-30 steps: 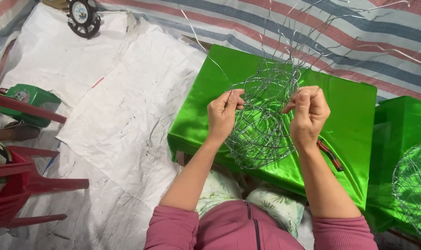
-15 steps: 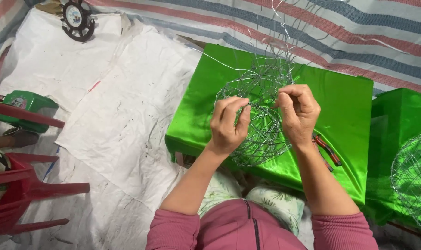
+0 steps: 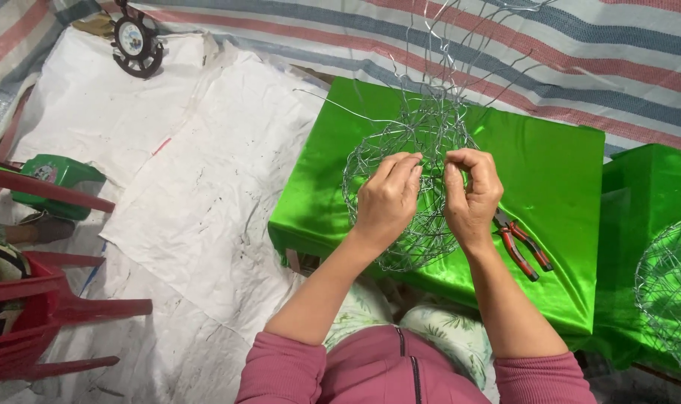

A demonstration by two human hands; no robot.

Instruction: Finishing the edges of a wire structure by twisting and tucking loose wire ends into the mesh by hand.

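Both hands are pinching strands at the upper rim of a rounded basket-shaped frame of thin silver wire mesh (image 3: 423,187). The left hand (image 3: 388,198) is curling its fingers closed around the wire, knuckles toward the camera. The right hand (image 3: 471,193) is doing the same just beside it, thumb and forefinger pressed together on a strand. The wire frame is sitting between and under the hands, resting on a box covered in shiny green cloth (image 3: 550,172), with loose wire ends sticking up beyond the fingers. A pair of red-handled pliers (image 3: 521,245) is lying on the green cloth just right of the right wrist. A second wire mesh frame (image 3: 670,288) is showing at the right edge. White sacking (image 3: 168,187) is covering the floor to the left, near a red plastic chair (image 3: 34,299).
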